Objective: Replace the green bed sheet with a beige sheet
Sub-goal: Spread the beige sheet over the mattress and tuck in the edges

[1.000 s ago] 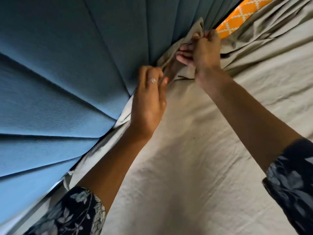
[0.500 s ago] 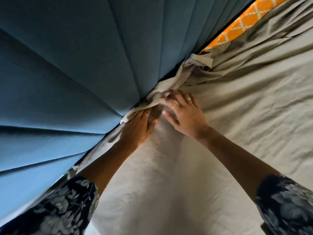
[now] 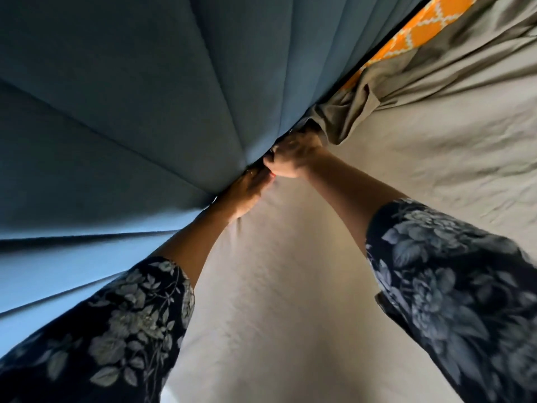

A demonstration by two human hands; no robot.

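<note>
Head view: beige sheet (image 3: 305, 286) is lying over the mattress, its edge bunching at the blue headboard (image 3: 130, 112). Left hand (image 3: 247, 190) is pressing flat, fingers together, into the gap. Right hand (image 3: 293, 155) is curling there; grip unclear.

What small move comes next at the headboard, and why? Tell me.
Probably shift both hands right along the gap and tuck the bunched fold down. The left hand and right hand are pressed in where the beige sheet meets the blue headboard, and the orange patterned fabric lies uncovered beyond.
</note>
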